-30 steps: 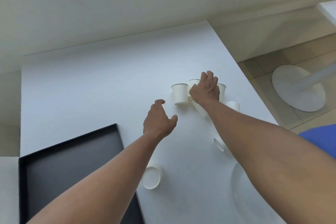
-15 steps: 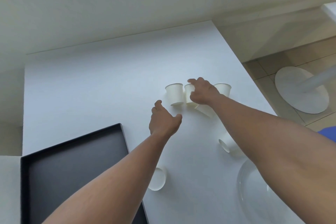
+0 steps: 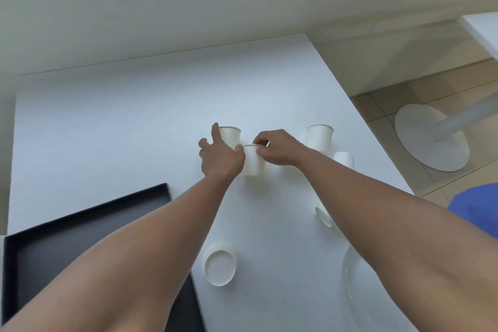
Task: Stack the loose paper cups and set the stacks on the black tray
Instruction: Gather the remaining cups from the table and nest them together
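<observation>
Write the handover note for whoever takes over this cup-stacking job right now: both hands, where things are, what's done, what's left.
Right hand pinches the rim of the middle cup.
Left hand is open, reaching round the far-left cup.
Other cups lie loose on the table: one upright, the rest tipped.
Black tray holds no cups.
Done: no stack visible yet.
Left: nest all cups, set the stacks on the tray.

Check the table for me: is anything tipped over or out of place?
Yes. Two cups lie on their sides: one near the black tray at, another under the right forearm. Nothing looks spilled or crushed.
</observation>
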Demonstrator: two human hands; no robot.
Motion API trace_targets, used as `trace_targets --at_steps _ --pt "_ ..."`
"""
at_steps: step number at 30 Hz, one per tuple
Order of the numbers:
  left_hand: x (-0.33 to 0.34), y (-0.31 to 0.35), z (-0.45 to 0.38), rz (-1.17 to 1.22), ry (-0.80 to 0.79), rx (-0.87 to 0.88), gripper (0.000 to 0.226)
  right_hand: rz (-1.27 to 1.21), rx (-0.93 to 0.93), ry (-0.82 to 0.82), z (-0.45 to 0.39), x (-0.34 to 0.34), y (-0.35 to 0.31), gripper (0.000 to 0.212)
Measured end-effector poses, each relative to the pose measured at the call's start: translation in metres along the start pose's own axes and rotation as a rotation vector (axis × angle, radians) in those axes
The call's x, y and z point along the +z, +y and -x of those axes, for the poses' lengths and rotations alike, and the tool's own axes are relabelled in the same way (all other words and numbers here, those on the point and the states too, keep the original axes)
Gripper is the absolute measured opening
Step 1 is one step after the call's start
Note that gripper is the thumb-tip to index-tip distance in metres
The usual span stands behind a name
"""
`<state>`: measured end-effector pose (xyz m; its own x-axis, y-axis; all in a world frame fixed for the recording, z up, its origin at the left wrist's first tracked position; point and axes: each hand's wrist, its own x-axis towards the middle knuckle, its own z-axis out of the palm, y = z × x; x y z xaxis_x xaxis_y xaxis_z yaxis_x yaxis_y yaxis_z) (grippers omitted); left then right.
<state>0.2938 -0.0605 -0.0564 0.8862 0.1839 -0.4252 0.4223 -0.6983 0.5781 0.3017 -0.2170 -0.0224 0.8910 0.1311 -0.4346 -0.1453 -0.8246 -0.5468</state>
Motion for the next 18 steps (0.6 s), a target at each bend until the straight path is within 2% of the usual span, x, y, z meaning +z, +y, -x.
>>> trace_targets --at_steps 5,9,14,18 --pt "-0.005 -0.001 -0.01 -0.073 -0.015 0.048 0.075 -0.02 0.012 -0.018 0.003 0.003 -0.003 0.02" --pt "-0.008 -0.002 -0.003 -0.069 -0.055 0.014 0.083 -0.095 0.036 0.08 0.009 -0.007 -0.002 0.02" --pt "-0.011 -0.006 0.008 -0.142 -0.137 -0.015 0.067 -0.173 0.073 0.233 0.014 -0.019 -0.002 0.016" --pt "-0.011 -0.009 0.02 -0.11 -0.169 -0.023 0.065 -0.275 0.095 0.346 0.018 -0.025 -0.005 0.013"
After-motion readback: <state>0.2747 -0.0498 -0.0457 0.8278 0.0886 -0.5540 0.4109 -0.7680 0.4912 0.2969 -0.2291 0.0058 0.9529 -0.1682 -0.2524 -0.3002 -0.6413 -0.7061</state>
